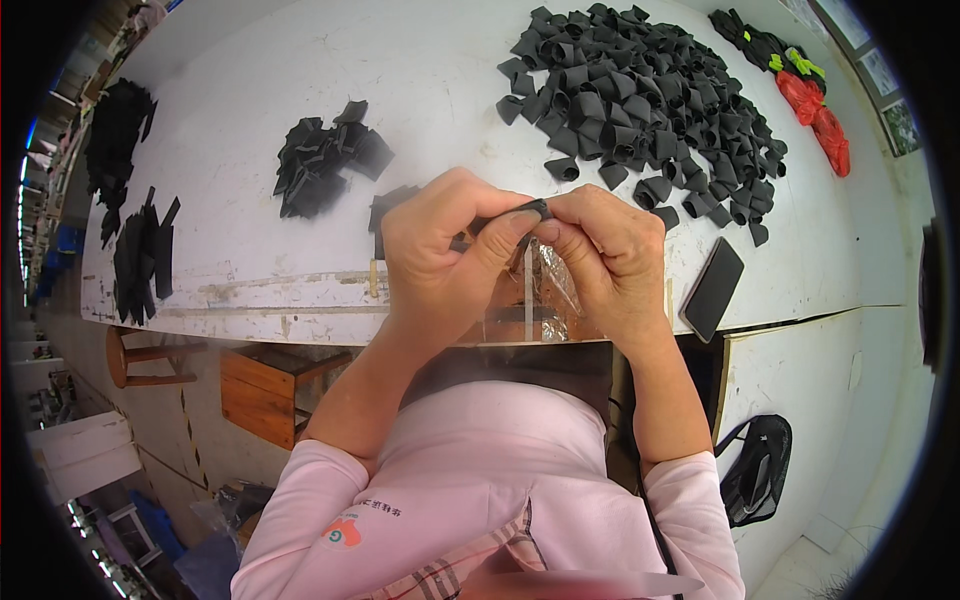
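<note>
Both my hands meet above the front edge of the white table, pinching a small piece of black fabric (539,208) between thumbs and forefingers. My left hand (445,255) grips it from one side and my right hand (612,255) from the other, the fingers closed; much of the piece is hidden behind them. Partly covered by my left hand, more flat black fabric (385,215) lies on the table. A loose heap of flat black fabric pieces (325,165) is farther left. Beyond my right hand spreads a big pile of curled, tube-like black fabric pieces (640,100).
Bundles of black strips (145,255) lie at the table's left end. A dark phone (713,290) rests right of my right hand. Red plastic bags (815,110) sit at the far right. Wooden stools (262,393) stand below the table; a black mesh bag (760,470) is at lower right.
</note>
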Tool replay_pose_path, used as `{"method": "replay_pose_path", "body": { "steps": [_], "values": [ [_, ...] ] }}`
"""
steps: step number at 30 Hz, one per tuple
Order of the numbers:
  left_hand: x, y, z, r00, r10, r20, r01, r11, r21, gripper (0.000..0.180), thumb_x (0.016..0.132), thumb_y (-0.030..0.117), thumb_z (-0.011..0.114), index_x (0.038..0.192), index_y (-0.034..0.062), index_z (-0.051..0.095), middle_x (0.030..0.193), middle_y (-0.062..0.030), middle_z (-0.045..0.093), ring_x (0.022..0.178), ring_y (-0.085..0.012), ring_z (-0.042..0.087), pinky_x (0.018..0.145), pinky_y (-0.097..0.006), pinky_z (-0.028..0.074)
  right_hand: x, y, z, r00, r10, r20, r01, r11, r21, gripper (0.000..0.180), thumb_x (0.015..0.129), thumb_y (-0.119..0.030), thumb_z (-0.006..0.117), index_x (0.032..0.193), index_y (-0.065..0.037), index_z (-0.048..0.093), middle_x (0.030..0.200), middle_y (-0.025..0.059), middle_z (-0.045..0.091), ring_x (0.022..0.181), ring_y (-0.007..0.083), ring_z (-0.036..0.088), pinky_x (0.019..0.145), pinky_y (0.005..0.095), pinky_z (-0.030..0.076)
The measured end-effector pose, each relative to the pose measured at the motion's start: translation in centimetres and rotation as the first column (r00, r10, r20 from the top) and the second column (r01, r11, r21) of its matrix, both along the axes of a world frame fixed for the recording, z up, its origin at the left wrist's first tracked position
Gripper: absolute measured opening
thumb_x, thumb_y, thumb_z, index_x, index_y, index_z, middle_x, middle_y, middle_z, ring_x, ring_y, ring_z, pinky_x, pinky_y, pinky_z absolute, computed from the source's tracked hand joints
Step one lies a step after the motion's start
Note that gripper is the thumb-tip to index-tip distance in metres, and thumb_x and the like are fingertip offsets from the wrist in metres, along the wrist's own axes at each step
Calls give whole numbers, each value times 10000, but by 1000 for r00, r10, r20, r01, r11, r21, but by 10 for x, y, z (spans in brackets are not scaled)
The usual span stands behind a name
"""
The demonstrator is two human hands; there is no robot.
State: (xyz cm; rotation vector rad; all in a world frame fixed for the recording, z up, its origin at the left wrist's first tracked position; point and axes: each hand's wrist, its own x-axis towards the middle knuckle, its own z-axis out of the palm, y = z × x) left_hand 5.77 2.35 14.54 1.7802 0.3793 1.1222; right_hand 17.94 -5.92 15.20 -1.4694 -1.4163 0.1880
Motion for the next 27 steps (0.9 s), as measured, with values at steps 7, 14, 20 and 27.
{"method": "replay_pose_path", "body": {
  "steps": [7, 14, 20, 27],
  "values": [
    [4, 4, -14, 996, -42, 81, 50, 994, -98, 71, 771, 31, 599, 829, -11, 601, 720, -36, 567, 610, -76, 512, 560, -184, 403, -11, 3, -9, 940, -208, 270, 166, 971, 170, 98, 661, 5, 617, 742, -12, 563, 605, 70, 506, 554, 202, 506, 454, 292, 388],
    [-10, -25, -12, 950, -30, 312, 131, 942, -310, 340, 814, -6, 515, 1129, -55, 399, 959, -95, 528, 822, -86, 501, 726, -213, 409, -12, -25, 12, 659, 14, -752, 74, 994, 84, 148, 837, -126, 551, 764, 1, 575, 619, 35, 570, 523, 63, 500, 472, 176, 395],
    [-10, -51, -22, 991, 4, 133, 36, 956, -290, 210, 785, 14, 583, 971, -30, 497, 868, -73, 539, 688, -71, 507, 624, -188, 423, -34, -39, -18, 155, 115, -981, -206, 975, 81, 178, 862, -168, 519, 760, -26, 553, 654, 26, 560, 525, 61, 487, 479, 173, 408],
    [-23, -49, -18, 998, 57, 20, -43, 906, -421, 58, 801, 2, 568, 843, -35, 554, 711, -55, 601, 611, -62, 561, 575, -172, 469, -31, -49, -23, 961, -200, -190, 181, 977, -111, 111, 767, -94, 607, 820, 3, 600, 649, 47, 558, 542, 111, 512, 496, 197, 403]
  ]
}}
